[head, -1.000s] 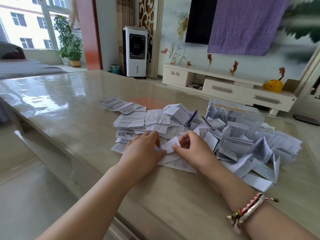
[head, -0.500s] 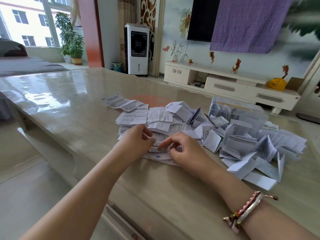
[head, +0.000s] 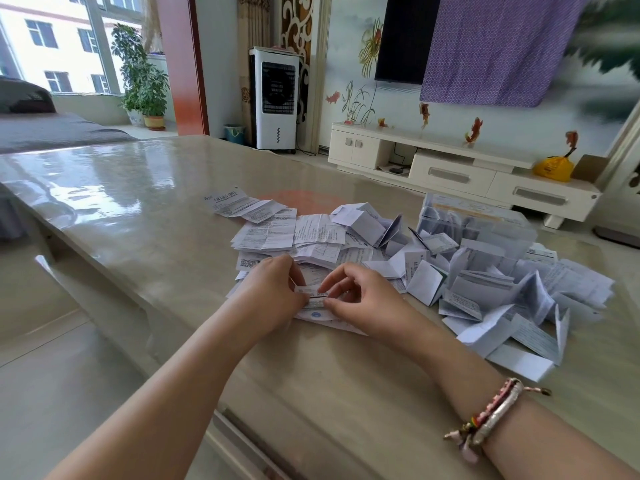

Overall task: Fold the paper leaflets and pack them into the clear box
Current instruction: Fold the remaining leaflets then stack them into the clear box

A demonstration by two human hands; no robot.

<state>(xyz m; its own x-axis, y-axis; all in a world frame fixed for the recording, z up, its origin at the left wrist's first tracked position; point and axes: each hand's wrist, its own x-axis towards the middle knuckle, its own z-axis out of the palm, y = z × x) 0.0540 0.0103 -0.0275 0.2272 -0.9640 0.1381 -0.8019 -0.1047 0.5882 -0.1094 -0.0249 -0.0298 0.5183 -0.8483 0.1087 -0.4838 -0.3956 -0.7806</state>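
Glossy beige stone surface point(head: 145, 216), living room behind. Left hand point(head: 273, 292) and right hand point(head: 360, 303) pinch one small white printed paper leaflet point(head: 310, 295) between fingertips, low over flat unfolded sheets point(head: 277, 233). Step looks like folding, creasing it smaller. Folded leaflets point(head: 485, 292) heap to the right; clear plastic box point(head: 485, 220) beyond them, partly filled. Next, likely: press crease, carry across to box.

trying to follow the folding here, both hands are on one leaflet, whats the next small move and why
Probably press the crease flat: the left hand and right hand pinch a half-folded leaflet over the flat pile, and the clear box stands apart.
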